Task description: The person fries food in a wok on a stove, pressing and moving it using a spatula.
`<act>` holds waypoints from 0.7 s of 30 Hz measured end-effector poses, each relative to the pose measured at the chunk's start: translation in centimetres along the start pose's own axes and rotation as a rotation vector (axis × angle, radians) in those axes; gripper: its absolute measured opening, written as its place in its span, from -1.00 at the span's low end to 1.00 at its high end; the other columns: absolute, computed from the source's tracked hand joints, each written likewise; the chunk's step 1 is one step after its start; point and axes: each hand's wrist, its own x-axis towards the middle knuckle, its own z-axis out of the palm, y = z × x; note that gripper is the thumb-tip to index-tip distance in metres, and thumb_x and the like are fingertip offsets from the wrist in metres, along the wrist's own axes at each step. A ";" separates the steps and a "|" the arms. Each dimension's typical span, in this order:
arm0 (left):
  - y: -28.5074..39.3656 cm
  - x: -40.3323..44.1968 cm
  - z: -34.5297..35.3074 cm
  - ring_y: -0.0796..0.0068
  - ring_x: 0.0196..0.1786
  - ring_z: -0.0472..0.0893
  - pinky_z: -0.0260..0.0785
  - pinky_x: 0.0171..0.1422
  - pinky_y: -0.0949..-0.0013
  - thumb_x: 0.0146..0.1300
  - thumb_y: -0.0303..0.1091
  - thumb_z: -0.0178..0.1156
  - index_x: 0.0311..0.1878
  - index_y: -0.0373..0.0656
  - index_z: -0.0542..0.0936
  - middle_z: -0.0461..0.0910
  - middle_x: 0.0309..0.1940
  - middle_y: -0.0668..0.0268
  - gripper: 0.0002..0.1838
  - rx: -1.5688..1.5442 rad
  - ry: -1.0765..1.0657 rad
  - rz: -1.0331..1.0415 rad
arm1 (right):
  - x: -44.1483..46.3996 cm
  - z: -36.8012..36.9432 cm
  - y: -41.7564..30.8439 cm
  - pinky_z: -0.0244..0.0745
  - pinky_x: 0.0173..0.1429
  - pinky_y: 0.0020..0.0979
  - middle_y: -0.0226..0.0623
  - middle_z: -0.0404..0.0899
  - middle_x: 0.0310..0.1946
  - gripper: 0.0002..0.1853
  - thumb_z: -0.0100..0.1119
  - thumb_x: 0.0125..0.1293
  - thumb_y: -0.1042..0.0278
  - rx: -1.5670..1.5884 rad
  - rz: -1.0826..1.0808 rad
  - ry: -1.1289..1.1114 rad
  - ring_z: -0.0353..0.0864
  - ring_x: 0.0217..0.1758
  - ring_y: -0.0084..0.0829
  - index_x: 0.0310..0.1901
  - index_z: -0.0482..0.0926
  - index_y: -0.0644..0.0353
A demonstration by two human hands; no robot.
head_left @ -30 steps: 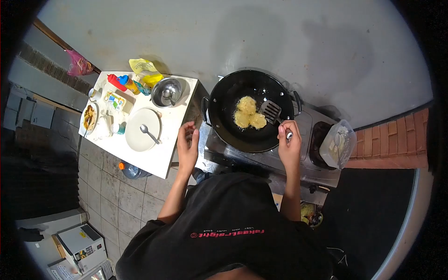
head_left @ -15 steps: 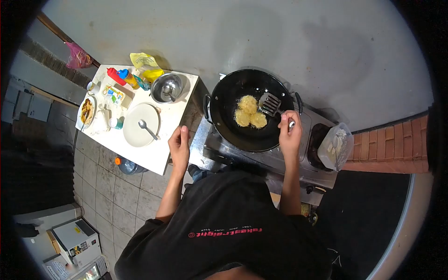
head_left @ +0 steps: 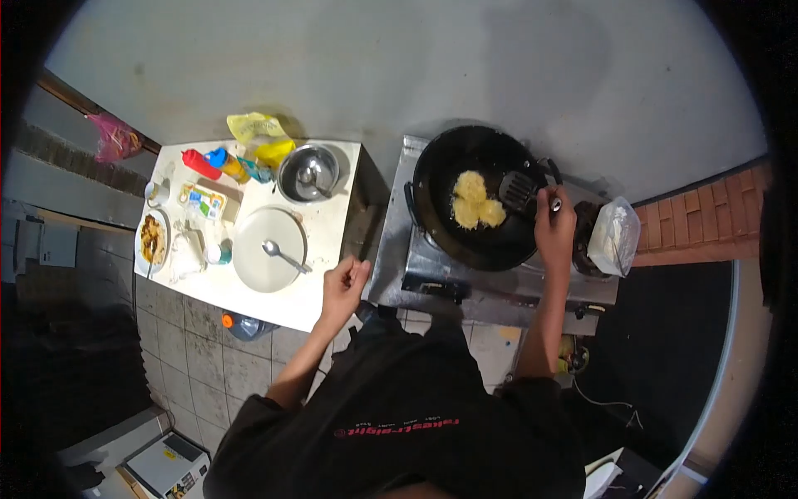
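My right hand [head_left: 554, 223] is closed around the handle of a slotted spatula [head_left: 519, 190]. The spatula's dark head is inside a black wok [head_left: 450, 241], just right of several golden fritters [head_left: 470, 213] clustered in the middle of it. Between the white table and the stove hangs my left hand [head_left: 344, 288], its fingers curled in and nothing visible in them. A grey plate [head_left: 253, 258] with a metal spoon [head_left: 285, 256] lying on it is the nearest thing to that hand.
The wok sits on a metal stove [head_left: 384, 274]. On the white table [head_left: 287, 306] stand a steel bowl [head_left: 290, 176], a red squeeze bottle [head_left: 201, 165] and a plate of food [head_left: 155, 241]. A plastic container [head_left: 613, 236] stands right of the wok, near the wall.
The whole view has shifted, so the wok and stove appear farther right. The spatula head has drawn slightly away from the fritters, still in my right hand. My left hand stays curled.
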 end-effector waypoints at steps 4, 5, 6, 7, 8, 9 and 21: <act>0.8 0.3 -1.5 0.74 -0.47 0.14 -0.01 -0.44 0.45 0.51 -0.34 0.24 -0.49 -0.20 0.30 0.19 -0.62 0.52 -0.57 0.008 -0.013 0.035 | 0.1 -0.1 -0.6 0.44 -0.22 -0.29 -0.04 0.54 -0.42 -0.79 0.15 0.53 0.35 -0.031 0.035 -0.016 0.49 -0.41 -0.26 -0.17 0.50 0.36; 0.9 0.4 -1.4 0.73 -0.47 0.13 -0.01 -0.44 0.44 0.51 -0.34 0.24 -0.49 -0.20 0.30 0.18 -0.62 0.52 -0.57 -0.009 -0.007 0.019 | 0.5 -0.2 -0.8 0.44 -0.22 -0.29 -0.04 0.54 -0.42 -0.79 0.15 0.53 0.35 -0.033 0.029 -0.017 0.49 -0.41 -0.26 -0.17 0.50 0.36; 1.0 0.6 -1.2 0.73 -0.47 0.13 -0.01 -0.44 0.44 0.51 -0.34 0.24 -0.49 -0.20 0.30 0.18 -0.62 0.52 -0.57 -0.015 0.000 0.017 | 0.9 -0.5 -1.1 0.44 -0.24 -0.27 -0.04 0.55 -0.42 -0.79 0.14 0.53 0.33 -0.067 0.040 -0.044 0.50 -0.41 -0.24 -0.16 0.51 0.36; 1.1 0.9 -1.0 0.74 -0.47 0.14 -0.01 -0.45 0.44 0.52 -0.33 0.23 -0.48 -0.21 0.31 0.18 -0.62 0.52 -0.57 -0.010 0.027 0.027 | 1.1 -0.8 -1.2 0.44 -0.25 -0.26 -0.04 0.56 -0.42 -0.78 0.14 0.53 0.32 -0.100 0.053 -0.078 0.52 -0.42 -0.23 -0.16 0.51 0.36; 1.4 1.0 -0.7 0.74 -0.48 0.14 0.00 -0.45 0.44 0.52 -0.33 0.22 -0.47 -0.22 0.32 0.18 -0.62 0.52 -0.58 -0.003 0.058 0.035 | 1.5 -0.9 -0.8 0.44 -0.25 -0.26 -0.04 0.56 -0.42 -0.78 0.14 0.53 0.32 -0.098 0.045 -0.096 0.52 -0.42 -0.23 -0.16 0.51 0.36; 2.9 1.0 -0.4 0.74 -0.46 0.15 0.01 -0.42 0.45 0.55 -0.31 0.18 -0.46 -0.22 0.34 0.19 -0.61 0.52 -0.59 0.035 0.082 0.028 | 2.0 -1.0 -0.2 0.42 -0.27 -0.26 -0.06 0.55 -0.43 -0.77 0.14 0.53 0.31 -0.114 -0.011 -0.095 0.50 -0.44 -0.25 -0.16 0.51 0.36; 6.9 -1.5 6.6 0.75 -0.47 0.18 0.01 -0.39 0.48 0.64 -0.17 0.03 -0.42 -0.24 0.47 0.26 -0.58 0.55 -0.55 -0.039 0.256 -0.018 | 4.4 -1.9 3.2 0.35 -0.29 -0.32 -0.16 0.45 -0.47 -0.77 0.13 0.53 0.29 0.225 0.017 -0.178 0.39 -0.43 -0.37 -0.22 0.49 0.31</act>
